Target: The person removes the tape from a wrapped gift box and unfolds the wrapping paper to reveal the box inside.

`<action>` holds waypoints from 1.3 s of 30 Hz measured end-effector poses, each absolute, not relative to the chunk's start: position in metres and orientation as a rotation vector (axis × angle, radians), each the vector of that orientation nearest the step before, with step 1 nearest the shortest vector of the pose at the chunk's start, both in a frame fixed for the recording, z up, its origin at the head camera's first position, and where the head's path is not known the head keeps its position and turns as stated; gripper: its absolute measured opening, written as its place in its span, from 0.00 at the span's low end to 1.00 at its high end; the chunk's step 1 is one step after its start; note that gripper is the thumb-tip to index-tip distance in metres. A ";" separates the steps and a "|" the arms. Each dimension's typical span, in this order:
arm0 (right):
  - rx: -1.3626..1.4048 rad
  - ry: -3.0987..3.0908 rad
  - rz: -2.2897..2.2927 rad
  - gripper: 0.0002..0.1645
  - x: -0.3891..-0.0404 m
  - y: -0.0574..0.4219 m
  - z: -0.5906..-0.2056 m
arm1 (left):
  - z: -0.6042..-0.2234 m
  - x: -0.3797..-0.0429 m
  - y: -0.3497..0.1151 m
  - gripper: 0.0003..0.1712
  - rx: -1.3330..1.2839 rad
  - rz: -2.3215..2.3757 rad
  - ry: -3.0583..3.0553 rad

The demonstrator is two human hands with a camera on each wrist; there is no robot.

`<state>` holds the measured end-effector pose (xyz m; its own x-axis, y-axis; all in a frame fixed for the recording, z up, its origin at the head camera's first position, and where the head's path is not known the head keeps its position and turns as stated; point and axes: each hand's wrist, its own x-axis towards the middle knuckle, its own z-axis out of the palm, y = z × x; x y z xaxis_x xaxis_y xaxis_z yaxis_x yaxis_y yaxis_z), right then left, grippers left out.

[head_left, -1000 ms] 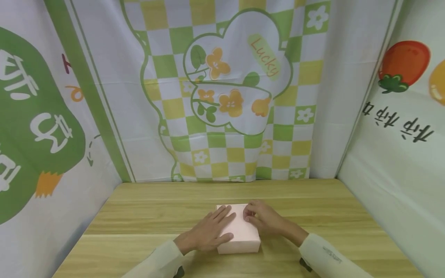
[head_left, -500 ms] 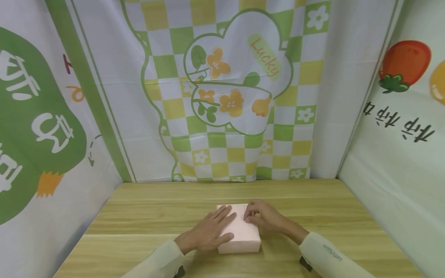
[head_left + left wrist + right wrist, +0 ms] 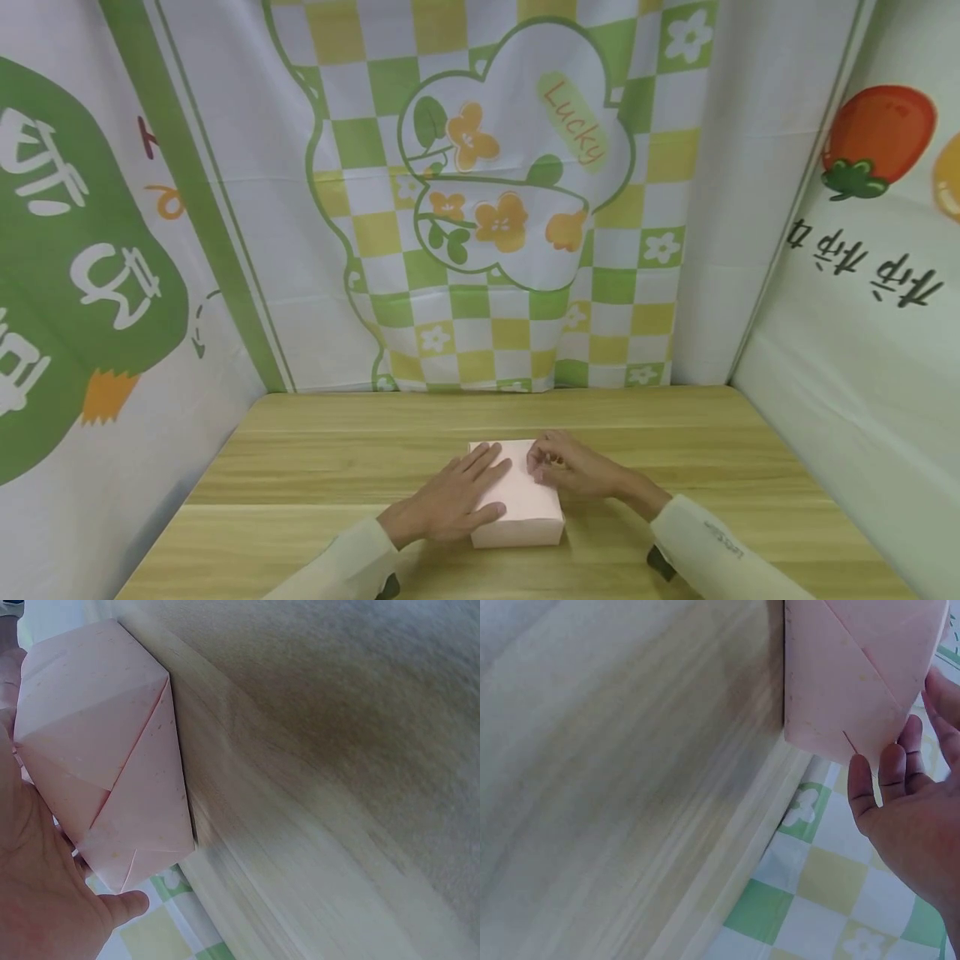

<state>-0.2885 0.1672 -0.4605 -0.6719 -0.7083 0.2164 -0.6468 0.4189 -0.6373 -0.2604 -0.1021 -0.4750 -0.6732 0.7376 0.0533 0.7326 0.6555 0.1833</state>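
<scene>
A pink paper-covered box [image 3: 517, 497] sits on the wooden table in the head view. My left hand [image 3: 457, 497] rests flat on its top, fingers spread, with the thumb by the near edge. Over the top right part of the box, my right hand [image 3: 572, 467] has its fingers curled in towards the thumb; I cannot tell what lies between the fingertips. In the left wrist view, slanting paper folds cross the box's side [image 3: 142, 757]. The right wrist view shows another folded side of the box [image 3: 855, 675], with my right fingers [image 3: 891, 772] near its far end.
The wooden table [image 3: 337, 450] reaches back to a hanging green, yellow and white checked cloth [image 3: 480, 325]. White printed curtains stand at the left [image 3: 217, 417] and right [image 3: 825, 375].
The right hand has shifted slightly right and its fingertips have drawn closer to the thumb. The left hand and the box hold their places.
</scene>
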 end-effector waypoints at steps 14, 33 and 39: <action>-1.195 2.508 -1.204 0.07 -0.288 0.169 -0.460 | -0.475 -0.260 -0.101 0.38 1.241 0.281 2.844; -1.054 2.358 -1.268 0.06 -0.291 0.182 -0.459 | -0.471 -0.259 -0.101 0.37 1.291 0.274 2.847; -1.075 2.314 -1.304 0.07 -0.293 0.184 -0.460 | -0.471 -0.258 -0.102 0.37 1.291 0.271 2.847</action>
